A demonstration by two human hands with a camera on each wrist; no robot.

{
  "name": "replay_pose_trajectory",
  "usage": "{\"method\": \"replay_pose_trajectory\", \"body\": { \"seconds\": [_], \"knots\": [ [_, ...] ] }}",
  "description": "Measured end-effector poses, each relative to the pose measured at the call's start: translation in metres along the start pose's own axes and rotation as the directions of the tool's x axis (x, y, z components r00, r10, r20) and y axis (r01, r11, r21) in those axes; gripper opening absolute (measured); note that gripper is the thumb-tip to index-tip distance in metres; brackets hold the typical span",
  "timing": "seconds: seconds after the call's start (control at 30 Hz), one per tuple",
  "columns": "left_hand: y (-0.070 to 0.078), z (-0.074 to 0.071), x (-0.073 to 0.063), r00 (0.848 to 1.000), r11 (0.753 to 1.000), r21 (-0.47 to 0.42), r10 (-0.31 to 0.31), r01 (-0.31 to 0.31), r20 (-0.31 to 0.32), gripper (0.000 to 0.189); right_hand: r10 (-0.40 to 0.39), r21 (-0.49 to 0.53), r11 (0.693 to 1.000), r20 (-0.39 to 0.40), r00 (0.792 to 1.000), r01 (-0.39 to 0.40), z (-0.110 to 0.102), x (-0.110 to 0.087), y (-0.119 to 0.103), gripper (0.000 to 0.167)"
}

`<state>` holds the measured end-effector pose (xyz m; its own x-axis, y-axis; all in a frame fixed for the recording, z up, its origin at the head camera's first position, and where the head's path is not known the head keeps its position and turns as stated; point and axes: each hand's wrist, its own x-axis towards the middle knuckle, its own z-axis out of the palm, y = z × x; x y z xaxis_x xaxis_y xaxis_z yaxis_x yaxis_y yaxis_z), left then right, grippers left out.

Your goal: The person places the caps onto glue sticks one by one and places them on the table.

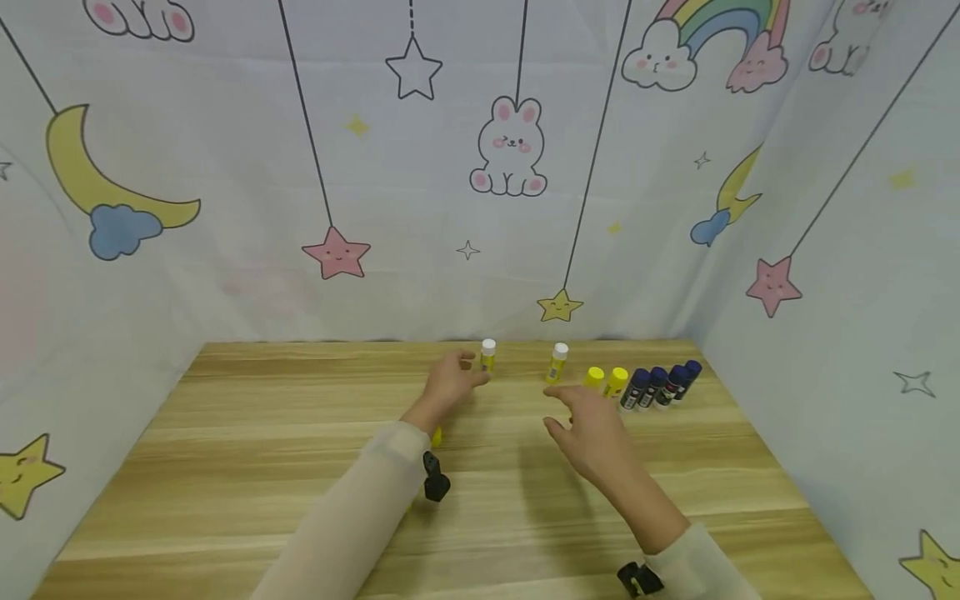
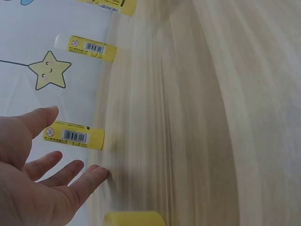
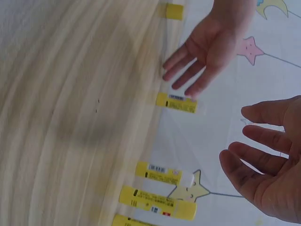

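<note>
My left hand (image 1: 450, 382) reaches over the far part of the table with thumb and fingers apart. Right at its fingertips stands an upright yellow glue stick (image 1: 487, 358) with a white cap. In the left wrist view, this glue stick (image 2: 77, 135) shows between the thumb and the spread fingers. My right hand (image 1: 596, 429) hovers over the table with nothing in it, fingers apart and slightly bent. Just beyond it stands a second white-capped glue stick (image 1: 557, 364). The right wrist view shows both the right hand (image 3: 268, 162) and the left hand (image 3: 207, 52) with loosely extended fingers.
Two yellow-capped glue sticks (image 1: 617, 382) stand right of the white-capped pair. Several dark-blue-capped sticks (image 1: 637, 390) continue the row rightward. A yellow object (image 1: 437, 437) is partly hidden by the left forearm. A printed curtain (image 1: 420, 208) rises behind the wooden table (image 1: 285, 433).
</note>
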<state>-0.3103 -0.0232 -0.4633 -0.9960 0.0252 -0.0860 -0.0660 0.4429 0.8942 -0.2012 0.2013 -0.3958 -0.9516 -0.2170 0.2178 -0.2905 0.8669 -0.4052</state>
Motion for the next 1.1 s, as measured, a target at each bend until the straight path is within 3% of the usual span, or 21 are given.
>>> {"method": "replay_pose_trajectory", "body": {
  "seconds": [0.27,0.5,0.7,0.93,1.1],
  "knots": [
    [0.003,0.015,0.006,0.999,1.000,0.005,0.024,-0.023,-0.033,0.064,-0.005,0.020,1.000,0.001,1.000,0.005,0.012,-0.006,-0.015,0.041],
    [0.006,0.026,0.010,0.997,0.998,0.010,0.056,-0.055,-0.053,0.057,0.005,0.068,0.998,0.019,1.000,-0.006,0.022,-0.012,-0.025,0.041],
    [0.007,0.030,0.014,0.992,0.995,0.070,0.077,-0.070,-0.101,0.049,-0.023,0.098,0.995,0.023,0.999,0.020,0.028,-0.015,-0.035,0.040],
    [0.004,0.040,0.024,0.992,0.999,-0.031,0.027,-0.031,-0.126,0.041,-0.014,0.090,0.996,0.002,1.000,0.014,0.029,-0.019,-0.040,0.041],
    [0.005,0.038,0.024,0.991,0.997,-0.069,0.011,-0.020,-0.131,0.036,-0.022,0.114,0.993,-0.004,1.000,0.022,0.031,-0.020,-0.042,0.041]
  ]
}}
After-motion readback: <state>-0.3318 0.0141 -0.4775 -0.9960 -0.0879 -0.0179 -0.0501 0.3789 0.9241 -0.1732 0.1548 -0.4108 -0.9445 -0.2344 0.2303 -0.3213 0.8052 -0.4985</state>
